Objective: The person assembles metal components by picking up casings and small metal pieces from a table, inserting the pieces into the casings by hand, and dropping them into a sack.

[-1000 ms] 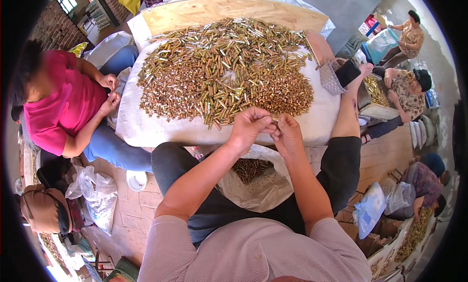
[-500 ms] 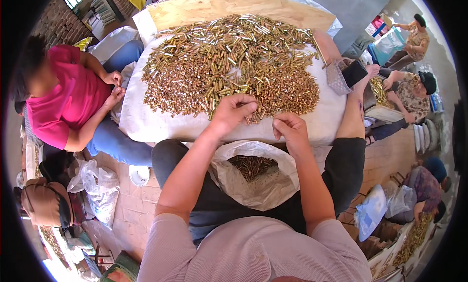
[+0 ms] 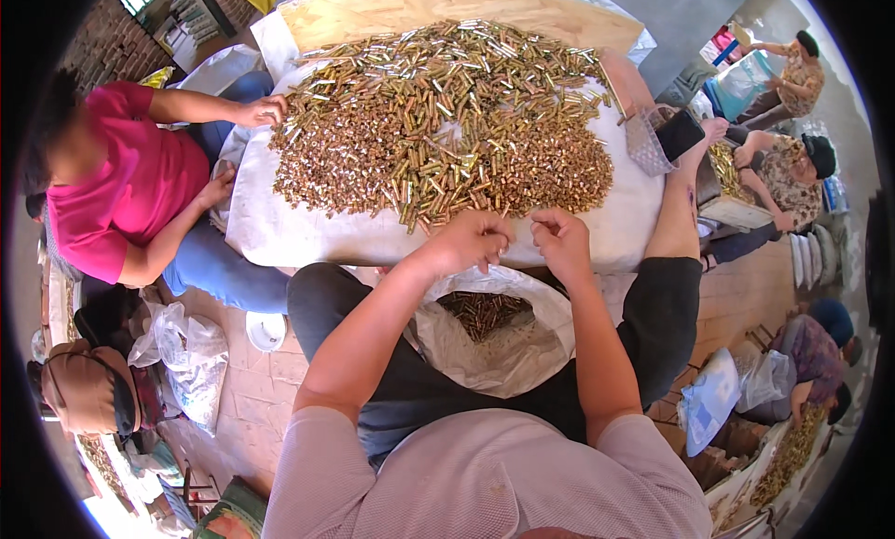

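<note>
Left hand (image 3: 474, 240) drawn back; metal cylinders (image 3: 419, 101) shiny gold (some coppery)

Shiny golden cylinders (image 3: 433, 171) heaped on white cloth (image 3: 322, 239)

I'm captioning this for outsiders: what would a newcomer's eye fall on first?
Likely the wide, glittering heap of brass-coloured pieces on the white-covered table. Next, at the table's left, a seated co-worker in a bright pink shirt. Then the open whitish sack holding darker pieces, below the left hand and right hand.
</note>
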A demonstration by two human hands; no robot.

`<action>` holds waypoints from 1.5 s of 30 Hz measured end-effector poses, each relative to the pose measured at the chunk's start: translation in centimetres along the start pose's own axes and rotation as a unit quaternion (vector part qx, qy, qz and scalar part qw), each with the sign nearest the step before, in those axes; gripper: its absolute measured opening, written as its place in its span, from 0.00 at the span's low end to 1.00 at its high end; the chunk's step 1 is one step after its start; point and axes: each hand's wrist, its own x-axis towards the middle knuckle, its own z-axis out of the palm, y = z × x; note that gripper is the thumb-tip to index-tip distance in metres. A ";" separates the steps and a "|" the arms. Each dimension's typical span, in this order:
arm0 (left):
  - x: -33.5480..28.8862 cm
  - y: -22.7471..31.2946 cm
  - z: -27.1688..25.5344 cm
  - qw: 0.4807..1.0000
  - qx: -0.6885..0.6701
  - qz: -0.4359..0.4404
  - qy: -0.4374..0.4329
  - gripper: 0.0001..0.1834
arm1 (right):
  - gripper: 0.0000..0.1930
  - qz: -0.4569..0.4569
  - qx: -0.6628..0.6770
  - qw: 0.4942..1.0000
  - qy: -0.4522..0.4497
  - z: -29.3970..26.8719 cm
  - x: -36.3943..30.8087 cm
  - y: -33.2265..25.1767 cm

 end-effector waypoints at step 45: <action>0.3 2.5 -2.3 0.963 0.193 0.059 0.181 0.07 | 0.06 -0.221 -0.442 0.869 0.005 0.2 1.9 2.0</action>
